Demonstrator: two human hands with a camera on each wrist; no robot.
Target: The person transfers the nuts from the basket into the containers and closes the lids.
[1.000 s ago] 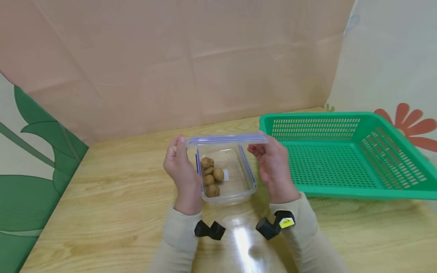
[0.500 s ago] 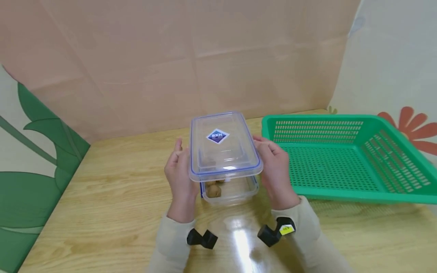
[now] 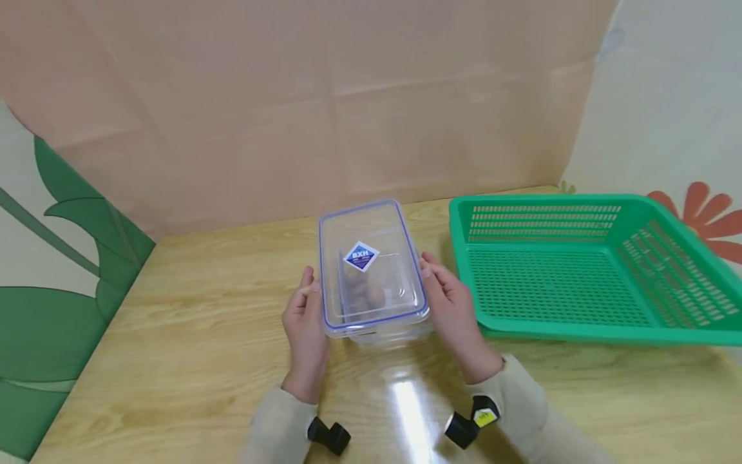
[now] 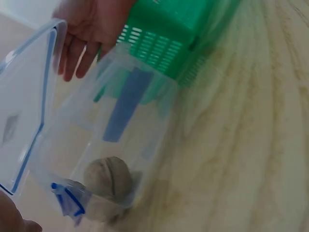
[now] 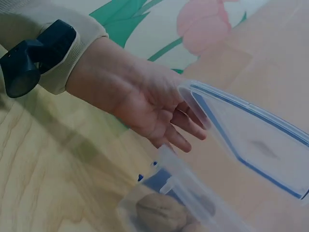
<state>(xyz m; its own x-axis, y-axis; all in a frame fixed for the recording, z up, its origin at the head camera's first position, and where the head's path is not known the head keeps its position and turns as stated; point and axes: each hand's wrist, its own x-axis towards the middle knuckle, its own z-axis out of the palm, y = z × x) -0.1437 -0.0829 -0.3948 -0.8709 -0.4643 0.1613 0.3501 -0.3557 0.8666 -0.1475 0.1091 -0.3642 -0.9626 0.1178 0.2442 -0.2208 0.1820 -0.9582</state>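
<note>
A clear rectangular lid with a blue seal and a diamond-shaped BXH label is held between both hands. My left hand grips its left edge, and my right hand its right edge. Directly below is a clear plastic food container, mostly covered by the lid in the head view. Both wrist views show a gap between lid and container, the lid tilted. Inside the container lie several walnuts, seen blurred through the lid from above. A blue strip runs along one container wall.
A green perforated plastic basket stands to the right, close to my right hand. Everything rests on a light wooden table. A pinkish cloth backdrop rises behind it, with printed plants and flowers at the sides.
The lid was first edge-on above the container. It has since tipped so its labelled top faces up, and both hands have lowered it nearer the container and slightly leftward.
</note>
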